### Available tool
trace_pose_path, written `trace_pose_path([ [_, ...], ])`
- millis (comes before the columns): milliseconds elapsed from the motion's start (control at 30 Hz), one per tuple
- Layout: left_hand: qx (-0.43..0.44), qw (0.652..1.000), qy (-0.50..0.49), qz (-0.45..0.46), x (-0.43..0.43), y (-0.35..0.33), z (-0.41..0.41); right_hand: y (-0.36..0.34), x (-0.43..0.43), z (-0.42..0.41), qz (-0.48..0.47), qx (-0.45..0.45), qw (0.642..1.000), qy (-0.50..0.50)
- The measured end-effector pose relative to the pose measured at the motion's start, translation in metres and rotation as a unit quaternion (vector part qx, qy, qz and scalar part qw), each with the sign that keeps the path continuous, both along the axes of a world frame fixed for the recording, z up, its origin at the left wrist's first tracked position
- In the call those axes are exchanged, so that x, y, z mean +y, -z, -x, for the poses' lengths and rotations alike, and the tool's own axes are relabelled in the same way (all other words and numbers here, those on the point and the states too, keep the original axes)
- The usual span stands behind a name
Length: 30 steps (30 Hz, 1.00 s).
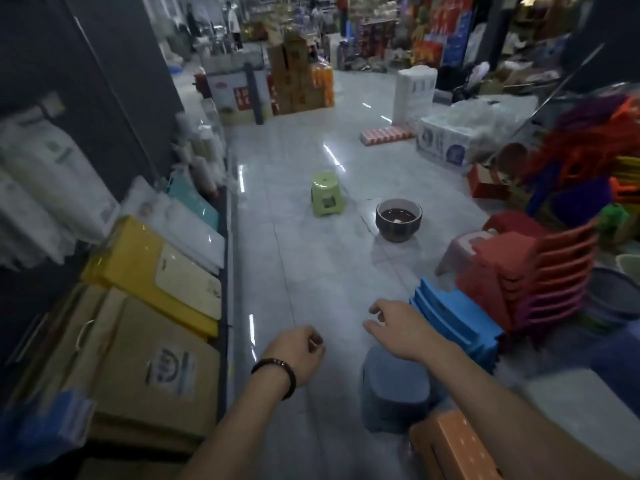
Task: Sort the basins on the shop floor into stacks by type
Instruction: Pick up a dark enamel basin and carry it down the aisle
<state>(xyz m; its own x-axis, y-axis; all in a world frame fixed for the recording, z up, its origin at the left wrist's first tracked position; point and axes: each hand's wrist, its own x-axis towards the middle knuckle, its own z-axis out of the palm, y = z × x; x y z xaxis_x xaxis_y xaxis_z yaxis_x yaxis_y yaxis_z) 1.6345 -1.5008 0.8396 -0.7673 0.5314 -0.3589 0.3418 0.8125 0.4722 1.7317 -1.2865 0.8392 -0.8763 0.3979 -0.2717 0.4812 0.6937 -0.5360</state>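
Standing on the floor (311,271), a dark basin (398,221) is seen well ahead of both hands, with a green stool (327,194) near its left. The left hand (294,351) is curled into a loose fist with nothing held; the right hand (398,327) is spread slack and empty beyond a grey stool (394,386). The pale tiled aisle is flanked by boards (152,271) on the left, and by stacked stools (526,271) and grey basins (613,299) on the right.
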Motion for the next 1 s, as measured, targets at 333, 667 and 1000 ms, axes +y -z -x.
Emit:
trace_pose_path([
  [333,-0.029,0.995,0.095,-0.026,0.135,0.007,0.317,-0.009,0.105,0.270,-0.030,-0.019,0.996,0.083],
  [667,-0.016,0.975,0.222,-0.023,0.341,0.010,0.541,-0.001,0.269,0.439,-0.014,-0.011,0.976,0.218],
  [1000,-0.030,0.978,0.208,0.013,0.535,0.050,0.735,0.061,0.485,0.614,0.105,-0.022,0.954,0.280],
])
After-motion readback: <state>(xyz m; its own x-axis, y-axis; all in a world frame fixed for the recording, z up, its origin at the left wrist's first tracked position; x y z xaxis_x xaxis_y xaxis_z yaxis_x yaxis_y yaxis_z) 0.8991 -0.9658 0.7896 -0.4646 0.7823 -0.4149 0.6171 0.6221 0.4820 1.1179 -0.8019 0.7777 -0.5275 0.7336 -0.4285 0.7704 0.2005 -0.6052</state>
